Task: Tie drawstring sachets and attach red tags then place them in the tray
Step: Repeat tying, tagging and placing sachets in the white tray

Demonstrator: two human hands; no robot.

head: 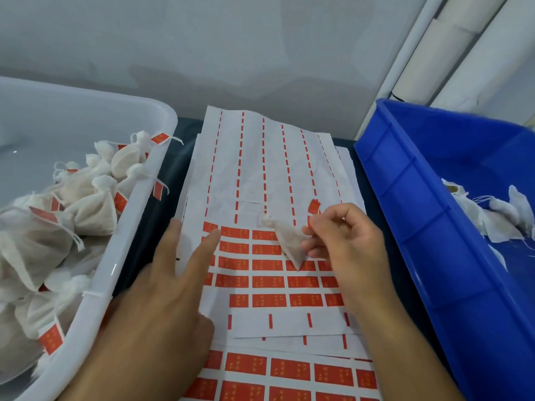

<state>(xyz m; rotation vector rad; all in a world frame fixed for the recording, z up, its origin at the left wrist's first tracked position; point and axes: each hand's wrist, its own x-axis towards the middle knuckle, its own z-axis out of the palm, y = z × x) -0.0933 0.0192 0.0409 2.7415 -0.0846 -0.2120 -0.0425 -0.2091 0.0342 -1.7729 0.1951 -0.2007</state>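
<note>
From the head view, the right hand (344, 241) pinches a small tied sachet (289, 244) just above the label sheet (260, 282), a peeled red tag (313, 206) at its fingertips. The left hand (173, 285) lies flat, fingers straight, pressing the sheet. The sachet looks light and soft (best held by its gathered neck); its long axis runs diagonally, neck up-left, corner down-right. Finished ones fill the white tray (139, 204); untied ones wait in the blue bin (405, 198).

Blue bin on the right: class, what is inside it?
The blue bin holds a few white sachets with loose strings and no red tags visible. Its near wall hides much of the floor, so more may lie unseen.
</note>
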